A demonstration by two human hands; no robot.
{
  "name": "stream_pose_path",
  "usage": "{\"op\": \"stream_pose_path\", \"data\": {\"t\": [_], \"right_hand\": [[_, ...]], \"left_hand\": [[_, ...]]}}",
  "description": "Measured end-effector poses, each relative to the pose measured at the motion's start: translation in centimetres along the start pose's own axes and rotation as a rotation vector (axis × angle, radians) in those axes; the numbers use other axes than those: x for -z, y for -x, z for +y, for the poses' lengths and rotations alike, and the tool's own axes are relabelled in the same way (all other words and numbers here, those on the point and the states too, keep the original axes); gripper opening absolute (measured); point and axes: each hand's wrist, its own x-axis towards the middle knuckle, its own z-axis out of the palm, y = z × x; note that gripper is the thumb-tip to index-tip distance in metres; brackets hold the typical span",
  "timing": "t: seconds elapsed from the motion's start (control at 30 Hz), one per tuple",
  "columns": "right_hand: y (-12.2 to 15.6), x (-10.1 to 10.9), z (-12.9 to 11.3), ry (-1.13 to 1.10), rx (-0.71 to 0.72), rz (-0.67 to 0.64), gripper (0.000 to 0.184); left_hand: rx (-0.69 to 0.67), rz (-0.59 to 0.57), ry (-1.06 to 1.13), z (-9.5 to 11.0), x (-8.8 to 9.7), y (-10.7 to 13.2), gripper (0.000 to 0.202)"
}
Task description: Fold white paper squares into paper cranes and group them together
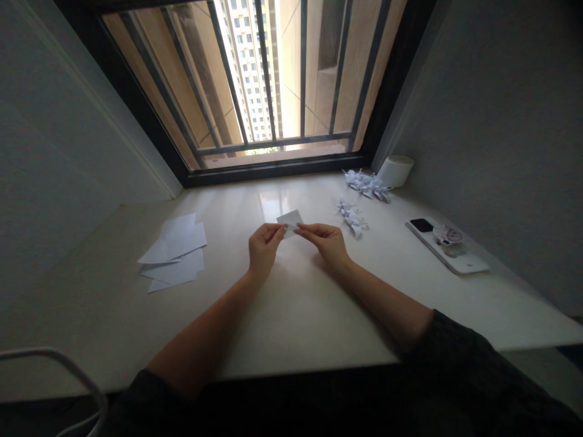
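Between my hands, a small piece of folded white paper (290,217) is held up over the white sill. My left hand (264,246) pinches its lower left edge between thumb and fingers. On the other side, my right hand (327,241) pinches the lower right edge the same way. The fingertips of the two hands are close together, and they cover part of the paper's lower edge. Finer creases in the paper are too small to make out.
Several loose white sheets (175,252) lie overlapped at the left. Folded paper pieces (350,217) sit right of my hands, with a larger heap (368,184) behind, beside a white roll (396,170). A phone (449,246) lies far right. A cable (68,363) loops at lower left; a barred window (273,161) stands behind.
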Motion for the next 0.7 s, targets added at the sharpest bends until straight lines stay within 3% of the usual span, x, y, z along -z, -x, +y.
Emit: {"op": "stream_pose_path", "data": {"t": [0.7], "right_hand": [[-0.12,0.02,0.23,-0.093,-0.065,0.009,0.028]], "left_hand": [[0.024,-0.015,0.015,0.11,0.01,0.08,0.021]]}}
